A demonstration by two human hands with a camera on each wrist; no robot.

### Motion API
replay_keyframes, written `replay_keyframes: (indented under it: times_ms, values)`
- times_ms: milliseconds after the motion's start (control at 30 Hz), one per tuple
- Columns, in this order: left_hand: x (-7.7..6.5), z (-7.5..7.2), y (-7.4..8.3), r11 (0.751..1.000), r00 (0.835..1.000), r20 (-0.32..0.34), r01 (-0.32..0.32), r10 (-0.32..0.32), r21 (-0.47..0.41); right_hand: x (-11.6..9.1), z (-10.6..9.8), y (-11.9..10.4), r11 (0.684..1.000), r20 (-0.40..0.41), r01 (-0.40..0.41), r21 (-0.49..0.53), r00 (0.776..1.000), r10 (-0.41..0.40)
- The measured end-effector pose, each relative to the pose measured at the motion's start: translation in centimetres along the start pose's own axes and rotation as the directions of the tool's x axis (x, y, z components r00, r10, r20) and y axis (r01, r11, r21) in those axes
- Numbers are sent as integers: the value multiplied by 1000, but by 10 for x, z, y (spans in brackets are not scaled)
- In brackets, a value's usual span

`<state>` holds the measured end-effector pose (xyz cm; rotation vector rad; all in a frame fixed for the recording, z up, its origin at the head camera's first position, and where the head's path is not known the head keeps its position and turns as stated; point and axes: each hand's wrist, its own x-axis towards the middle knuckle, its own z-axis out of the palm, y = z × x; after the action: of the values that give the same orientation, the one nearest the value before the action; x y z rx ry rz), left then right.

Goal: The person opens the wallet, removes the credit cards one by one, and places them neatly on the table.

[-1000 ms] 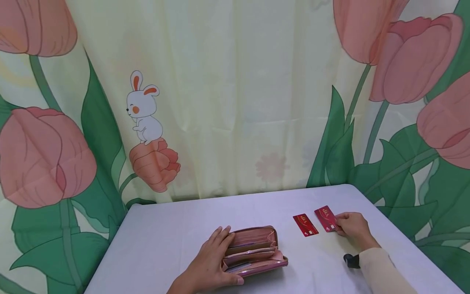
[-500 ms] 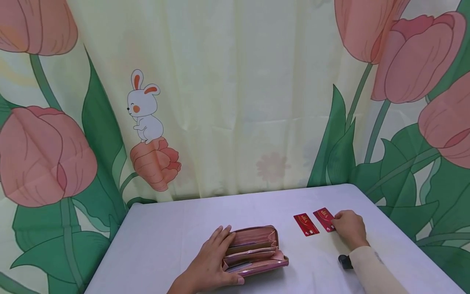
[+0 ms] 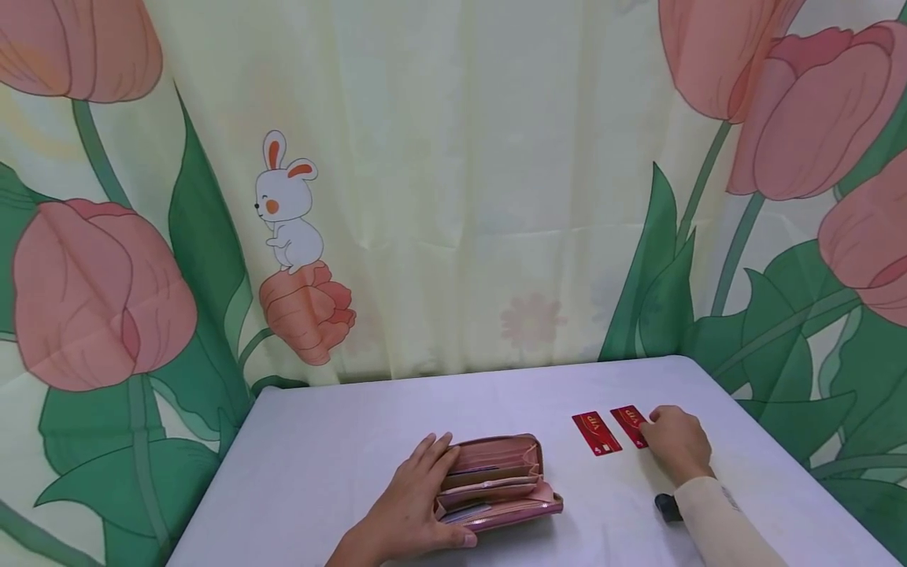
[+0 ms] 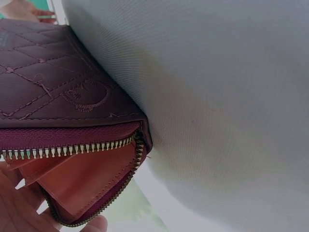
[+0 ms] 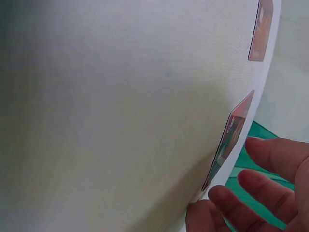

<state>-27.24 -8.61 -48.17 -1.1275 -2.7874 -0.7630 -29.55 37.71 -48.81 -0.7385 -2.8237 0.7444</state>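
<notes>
A mauve zip-around wallet [image 3: 496, 492] stands open on the table, its pink inner compartments facing up with papers or cards in them. My left hand [image 3: 414, 500] grips its left end, thumb at the near side and fingers at the far side. The left wrist view shows the quilted cover [image 4: 53, 77] and gold zipper teeth. Two red VIP cards lie to the right: a left card [image 3: 597, 433] and a right card [image 3: 627, 425]. My right hand [image 3: 676, 443] is at the right card, covering its right edge. In the right wrist view its fingers are apart; contact is unclear.
A white cloth covers the table [image 3: 354, 441]. Behind it hangs a curtain [image 3: 453, 197] printed with tulips and a rabbit. A black strap piece [image 3: 668, 508] shows under the right sleeve.
Between the first two frames, my right hand shifts slightly left with the right card, nearer the other card. The camera view then drifts a little. My left hand stays on the wallet.
</notes>
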Motion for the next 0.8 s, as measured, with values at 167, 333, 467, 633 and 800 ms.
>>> replay_keyframes:
  times_ms: [167,333,467,633,800]
  values:
    - [0,0,2,1000,1000,2,4,-4,2,-7,0,-1,1000,5,3,13,1000,-3]
    - [1,-2,5,1000,1000,7,7,-7,5,-16,-6,-8,999,-4,33,36,999,-33]
    - [4,-3,7,1000,1000,13,11,-11,7,-26,-13,-23,995,-17,99,19,995,-98]
    - [4,-4,7,1000,1000,16,17,-18,21,-49,-18,-55,977,-54,212,-1,976,-212]
    - [1,-4,7,999,999,24,30,-31,16,-79,-18,-87,942,-80,336,-2,939,-335]
